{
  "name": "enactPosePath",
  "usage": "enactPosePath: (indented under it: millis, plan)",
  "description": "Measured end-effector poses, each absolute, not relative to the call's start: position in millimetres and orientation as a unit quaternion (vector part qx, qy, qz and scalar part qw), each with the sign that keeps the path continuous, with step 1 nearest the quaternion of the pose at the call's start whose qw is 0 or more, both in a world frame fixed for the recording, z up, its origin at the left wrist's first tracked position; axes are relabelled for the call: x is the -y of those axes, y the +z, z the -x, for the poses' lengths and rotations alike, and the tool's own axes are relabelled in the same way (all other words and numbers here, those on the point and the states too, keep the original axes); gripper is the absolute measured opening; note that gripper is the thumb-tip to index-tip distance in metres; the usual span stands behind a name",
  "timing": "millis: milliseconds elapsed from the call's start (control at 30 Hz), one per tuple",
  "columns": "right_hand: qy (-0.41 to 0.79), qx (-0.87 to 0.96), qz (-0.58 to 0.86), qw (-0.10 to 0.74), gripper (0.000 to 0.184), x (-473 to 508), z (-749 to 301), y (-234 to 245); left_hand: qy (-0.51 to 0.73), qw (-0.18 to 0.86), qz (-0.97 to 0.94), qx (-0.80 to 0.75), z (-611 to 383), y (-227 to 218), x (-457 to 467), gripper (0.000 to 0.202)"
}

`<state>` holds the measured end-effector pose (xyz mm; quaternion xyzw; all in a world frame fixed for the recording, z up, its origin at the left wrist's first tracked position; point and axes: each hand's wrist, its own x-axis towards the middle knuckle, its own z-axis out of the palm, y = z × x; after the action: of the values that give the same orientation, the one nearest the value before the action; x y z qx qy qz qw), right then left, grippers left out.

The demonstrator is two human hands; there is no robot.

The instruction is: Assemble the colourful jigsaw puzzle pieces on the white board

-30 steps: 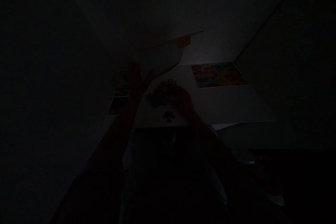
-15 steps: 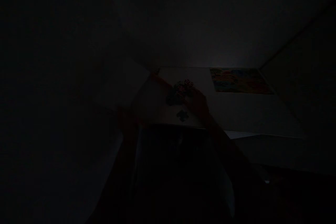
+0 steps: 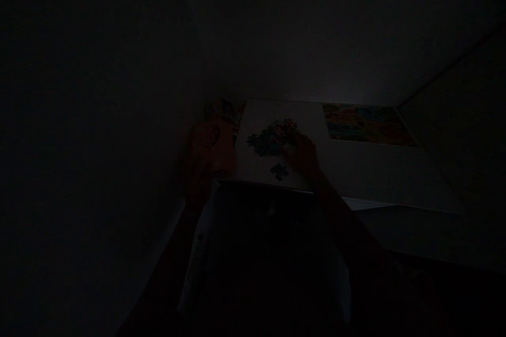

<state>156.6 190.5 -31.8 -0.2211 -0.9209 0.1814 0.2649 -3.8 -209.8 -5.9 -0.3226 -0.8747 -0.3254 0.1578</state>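
Observation:
The scene is very dark. My left hand [image 3: 196, 181] is at the near side of an orange printed box [image 3: 215, 147], its fingers closed on the lower left corner. On a white table board lies a heap of jigsaw puzzle pieces [image 3: 269, 139], dark green and pinkish. My right hand [image 3: 303, 155] curves at the right edge of this heap, thumb and forefinger apart with bare board showing between them. One dark puzzle piece [image 3: 280, 170] lies by itself nearer to me, below the heap.
A colourful picture sheet [image 3: 367, 124] lies at the back right of the white board [image 3: 367, 168]. Behind the orange box is another patterned item [image 3: 231, 110], partly hidden. A pale wall [image 3: 300, 37] rises behind the board, and the board's front edge faces me.
The orange box has been tipped and lowered in my left hand; its printed face now shows beside the heap. My right hand stays by the puzzle pieces. The view has shifted slightly.

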Motion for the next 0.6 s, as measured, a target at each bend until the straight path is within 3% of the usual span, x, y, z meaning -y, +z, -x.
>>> enactPosePath:
  millis: [200,367,467,600]
  plan:
    - [0.183,0.922,0.215,0.266,0.088,-191,-159,-33,-0.265,0.151,0.334,0.892,9,5,217,0.051]
    - [0.188,0.921,0.207,0.272,0.088,-188,-158,-30,-0.228,0.163,0.306,0.91,19,10,205,0.079]
    - [0.197,0.91,0.222,0.289,0.072,-185,-159,-19,-0.227,0.174,0.287,0.914,18,8,195,0.079]
    - [0.287,0.862,0.179,0.377,0.046,-157,-189,25,-0.278,0.186,0.338,0.88,-10,4,171,0.088]
